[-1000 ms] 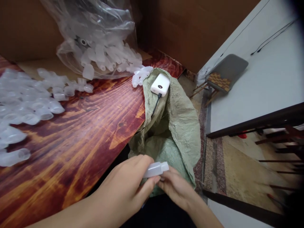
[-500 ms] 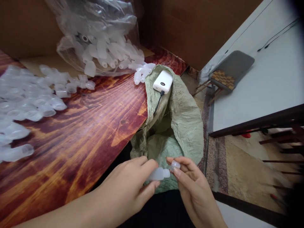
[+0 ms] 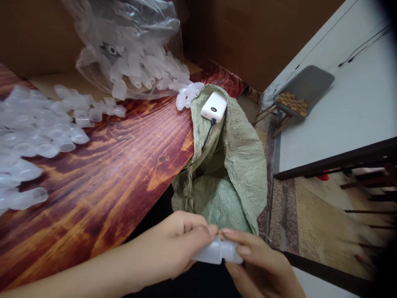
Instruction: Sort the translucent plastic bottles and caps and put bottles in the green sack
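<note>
My left hand (image 3: 182, 244) is closed around a small translucent plastic bottle (image 3: 209, 253), which lies sideways with its neck end to the right. On that end sits a clear cap (image 3: 231, 251), pinched between the fingers and thumb of my right hand (image 3: 260, 260). Both hands meet over my dark lap, just in front of a green woven sack (image 3: 245, 165). My fingers partly cover the cap and the bottle's body.
A wooden table (image 3: 133, 165) fills the left side. On it lie a heap of clear caps (image 3: 56, 124) and a plastic bag (image 3: 133, 25) with many small bottles (image 3: 149, 74). A white power bank (image 3: 214, 106) with a cable rests on the sack. Behind stands a chair (image 3: 305, 91).
The cap, held apart from the bottle's neck before, is now on it. Both hands have come together and moved slightly down.
</note>
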The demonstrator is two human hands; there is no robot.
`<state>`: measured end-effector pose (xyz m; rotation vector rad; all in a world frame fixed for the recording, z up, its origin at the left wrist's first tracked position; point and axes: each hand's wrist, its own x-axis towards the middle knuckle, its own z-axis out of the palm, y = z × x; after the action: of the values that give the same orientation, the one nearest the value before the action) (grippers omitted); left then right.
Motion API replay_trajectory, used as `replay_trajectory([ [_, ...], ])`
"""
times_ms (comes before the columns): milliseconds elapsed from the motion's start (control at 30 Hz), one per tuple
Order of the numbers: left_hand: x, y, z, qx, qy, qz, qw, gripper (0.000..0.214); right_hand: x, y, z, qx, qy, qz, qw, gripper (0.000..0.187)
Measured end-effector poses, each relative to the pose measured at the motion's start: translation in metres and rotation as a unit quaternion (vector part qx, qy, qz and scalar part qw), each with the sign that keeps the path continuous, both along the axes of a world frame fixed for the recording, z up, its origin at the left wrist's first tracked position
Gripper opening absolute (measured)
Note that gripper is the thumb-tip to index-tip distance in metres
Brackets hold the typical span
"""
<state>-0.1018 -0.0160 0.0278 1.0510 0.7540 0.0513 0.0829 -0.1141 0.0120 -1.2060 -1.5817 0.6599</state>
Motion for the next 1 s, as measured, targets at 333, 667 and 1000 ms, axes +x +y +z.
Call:
replay_trajectory([
  [333, 0.002, 0.002, -0.005, 0.211, 0.066, -0.019, 0.975, 0.046, 0.008, 0.019, 0.019, -0.008, -0.298, 0.041, 0.954, 0.042],
  [667, -0.002, 0.001, -0.002, 0.234, 0.07, -0.046, 0.969, 0.042, 0.032, 0.009, -0.005, 0.068, -0.362, 0.102, 0.924, 0.03],
  [1000, 0.0, 0.002, -0.003, 0.222, 0.064, -0.04, 0.972, 0.045, 0.009, 0.017, 0.014, 0.041, -0.312, 0.088, 0.945, 0.02],
])
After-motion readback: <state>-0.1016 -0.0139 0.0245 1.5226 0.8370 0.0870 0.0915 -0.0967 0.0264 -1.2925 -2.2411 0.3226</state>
